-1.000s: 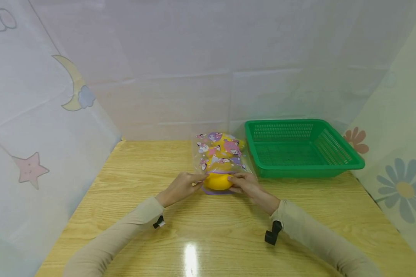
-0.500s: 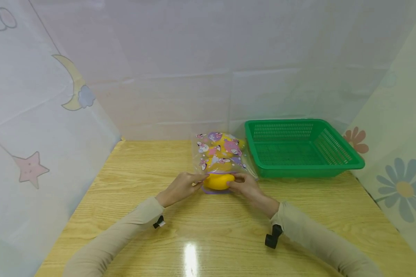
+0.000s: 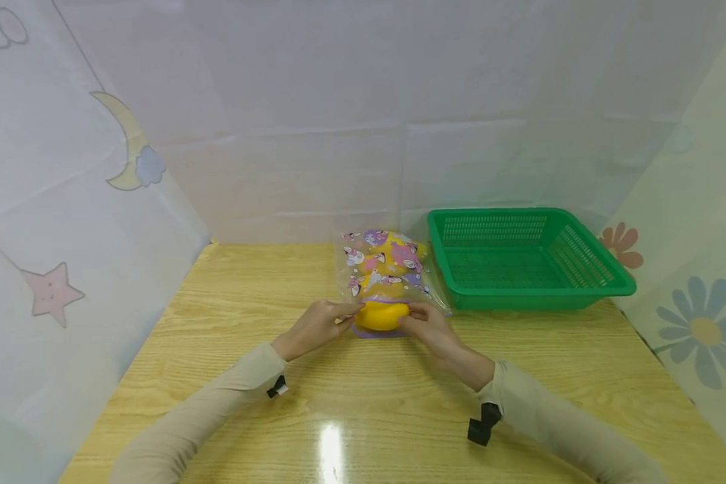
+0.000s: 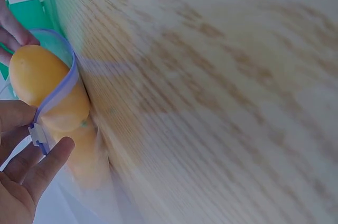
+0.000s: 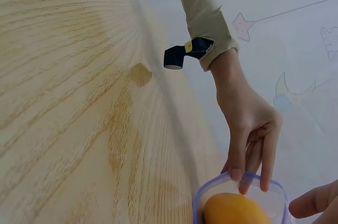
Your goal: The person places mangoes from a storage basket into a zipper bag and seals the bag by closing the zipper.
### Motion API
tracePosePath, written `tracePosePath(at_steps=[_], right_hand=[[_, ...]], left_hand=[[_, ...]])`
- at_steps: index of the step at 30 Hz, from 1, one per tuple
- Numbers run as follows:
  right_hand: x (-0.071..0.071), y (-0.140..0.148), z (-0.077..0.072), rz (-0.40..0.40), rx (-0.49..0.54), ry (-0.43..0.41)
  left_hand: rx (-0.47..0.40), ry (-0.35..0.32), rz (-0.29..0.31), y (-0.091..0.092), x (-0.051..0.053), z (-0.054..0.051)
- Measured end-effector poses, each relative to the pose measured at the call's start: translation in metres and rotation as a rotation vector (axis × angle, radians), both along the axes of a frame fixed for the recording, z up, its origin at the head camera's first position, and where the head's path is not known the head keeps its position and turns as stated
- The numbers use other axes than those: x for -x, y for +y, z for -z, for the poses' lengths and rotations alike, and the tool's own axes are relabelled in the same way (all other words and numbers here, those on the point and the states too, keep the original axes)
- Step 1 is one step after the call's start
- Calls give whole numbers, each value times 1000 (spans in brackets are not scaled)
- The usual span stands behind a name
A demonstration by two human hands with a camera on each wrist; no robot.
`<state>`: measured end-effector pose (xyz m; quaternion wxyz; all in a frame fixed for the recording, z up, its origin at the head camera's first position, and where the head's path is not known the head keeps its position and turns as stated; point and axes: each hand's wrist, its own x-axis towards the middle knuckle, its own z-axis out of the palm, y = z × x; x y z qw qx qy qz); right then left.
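Observation:
A yellow mango (image 3: 382, 316) lies in the mouth of a clear printed zip bag (image 3: 393, 269) with a purple rim. More yellow fruit shows through the film behind it. My left hand (image 3: 322, 326) pinches the left edge of the bag's mouth, close to the white slider (image 4: 37, 135) in the left wrist view. At the other side, my right hand (image 3: 438, 335) grips the bag's right edge, its thumb by the mango's end. The right wrist view shows the purple rim standing open around the mango, with only part of my right hand (image 5: 319, 205) visible.
A green plastic basket (image 3: 520, 294) stands right of the bag, close to the back wall. Both rest on a wooden table (image 3: 248, 282). Patterned sheets (image 3: 278, 101) enclose the back and sides. Black wrist mounts (image 3: 484, 423) hang below the sleeves.
My right hand has shifted slightly at the bag's right edge, its wrist turning and lowering a little. The mango's right end shows more now. My left hand stays in place.

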<state>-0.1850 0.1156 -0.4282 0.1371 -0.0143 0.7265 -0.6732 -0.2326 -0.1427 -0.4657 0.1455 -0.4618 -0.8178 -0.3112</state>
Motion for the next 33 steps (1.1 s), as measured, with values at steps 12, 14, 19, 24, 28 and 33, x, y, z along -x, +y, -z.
tracePosePath(at_steps=[12, 14, 19, 24, 28, 33], right_hand=[[-1, 2, -4, -116, -183, 25], [0, 2, -5, -154, -171, 36], [0, 8, -5, -240, -151, 27], [-1, 16, -6, -301, -160, 47], [-2, 20, -8, -327, -174, 70], [-2, 27, -8, -293, -166, 72]], left_hand=[[19, 6, -14, -1, 1, 0], [23, -2, -13, -1, 1, 0], [43, -22, -4, -4, 0, -3], [90, -33, 3, -7, -2, -6], [96, -25, 13, -8, -3, -6], [89, -27, 22, -10, -3, -6]])
